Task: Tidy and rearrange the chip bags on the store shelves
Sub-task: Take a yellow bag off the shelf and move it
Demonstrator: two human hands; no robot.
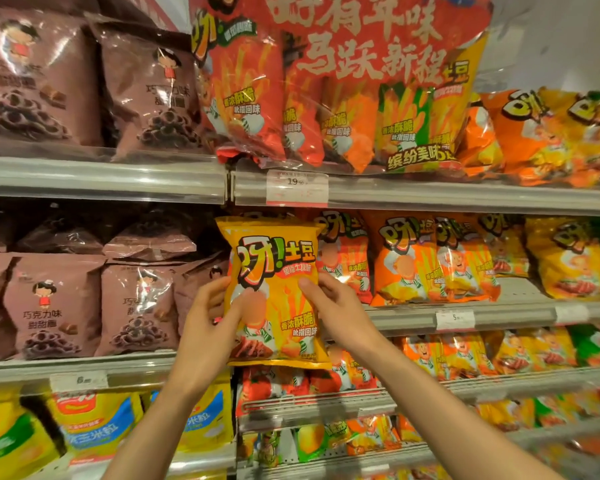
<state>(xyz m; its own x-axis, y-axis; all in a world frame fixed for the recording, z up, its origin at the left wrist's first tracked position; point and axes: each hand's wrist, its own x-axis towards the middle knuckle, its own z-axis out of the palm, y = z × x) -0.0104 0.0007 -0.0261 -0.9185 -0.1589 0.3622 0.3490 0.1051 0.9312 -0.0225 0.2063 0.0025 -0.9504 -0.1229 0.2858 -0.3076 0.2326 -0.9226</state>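
Both hands hold one yellow bag (274, 292) upright in front of the middle shelf (406, 315), its top edge just under the price tag (297, 188) at 12 o'clock. The left hand (210, 317) pinches the bag's left edge, thumb on the front and fingers behind; the right hand (333, 310) grasps the right edge the same way, thumb (310, 289) pressed on the printed face. Neither grip is released. The bag looks puffed with air, so it is judged light, soft and easily crushed, with brittle chips inside; its glossy film is likely slippery and will crinkle under pressure. The side seams, where the hands already sit, and the flat crimped top are the safest places to hold, since squeezing the belly risks breaking the contents. Red and orange bags (413, 258) stand in a row at 3 o'clock, brown bags (94, 303) at 9 o'clock, and a big red multipack (343, 84) sits on the shelf above.
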